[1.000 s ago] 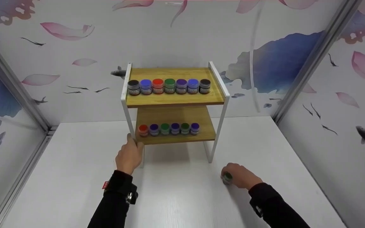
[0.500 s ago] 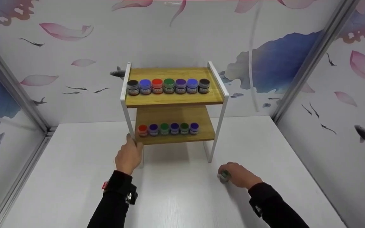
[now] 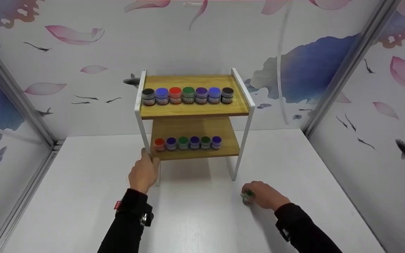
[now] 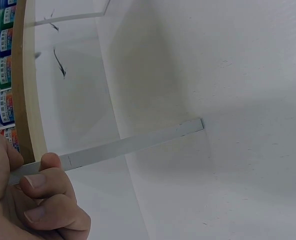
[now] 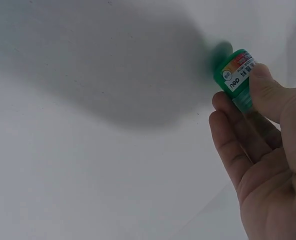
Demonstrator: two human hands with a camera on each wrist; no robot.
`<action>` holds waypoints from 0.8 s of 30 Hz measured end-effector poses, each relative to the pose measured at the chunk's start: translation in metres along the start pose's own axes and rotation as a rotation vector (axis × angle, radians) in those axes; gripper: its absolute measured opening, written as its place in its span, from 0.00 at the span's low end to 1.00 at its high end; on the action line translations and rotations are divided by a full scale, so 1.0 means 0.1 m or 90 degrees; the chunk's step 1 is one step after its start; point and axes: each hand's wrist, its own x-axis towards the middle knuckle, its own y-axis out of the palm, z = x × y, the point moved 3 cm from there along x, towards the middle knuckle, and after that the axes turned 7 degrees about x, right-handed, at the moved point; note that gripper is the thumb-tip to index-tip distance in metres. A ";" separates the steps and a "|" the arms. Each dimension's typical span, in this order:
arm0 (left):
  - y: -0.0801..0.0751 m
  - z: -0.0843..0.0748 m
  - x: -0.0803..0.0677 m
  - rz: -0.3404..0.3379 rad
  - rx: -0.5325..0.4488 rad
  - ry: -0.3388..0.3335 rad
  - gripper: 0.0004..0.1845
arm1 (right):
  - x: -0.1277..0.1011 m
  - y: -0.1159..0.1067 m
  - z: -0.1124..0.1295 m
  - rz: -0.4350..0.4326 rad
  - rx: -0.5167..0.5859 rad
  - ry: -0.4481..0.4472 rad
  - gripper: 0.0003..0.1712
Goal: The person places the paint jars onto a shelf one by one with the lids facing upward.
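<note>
My left hand point(image 3: 143, 172) grips the front left leg of a small two-tier shelf point(image 3: 195, 111), just below the lower board. In the left wrist view its fingers point(image 4: 50, 182) curl round the white leg point(image 4: 133, 145). To the right of the shelf, my right hand point(image 3: 264, 195) pinches a small green paint jar point(image 3: 246, 197) low over the white table. Seen from the right wrist, the jar point(image 5: 235, 75) is tilted, label showing, between thumb and fingers point(image 5: 230, 142). Whether the jar touches the table cannot be told.
A row of several paint jars point(image 3: 188, 95) in black, blue, red, green and purple stands on the upper board. Along the lower board point(image 3: 195, 123) runs another row of several jars point(image 3: 183, 143). Printed wall panels point(image 3: 202, 45) enclose the white table point(image 3: 195, 218) behind and at both sides.
My right hand has shifted slightly left with the green paint jar, which has turned a little in the fingers. My left hand keeps its hold on the shelf leg.
</note>
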 end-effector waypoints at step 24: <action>-0.01 0.01 -0.01 -0.009 0.007 0.006 0.35 | 0.03 0.02 0.06 0.035 0.015 -0.044 0.20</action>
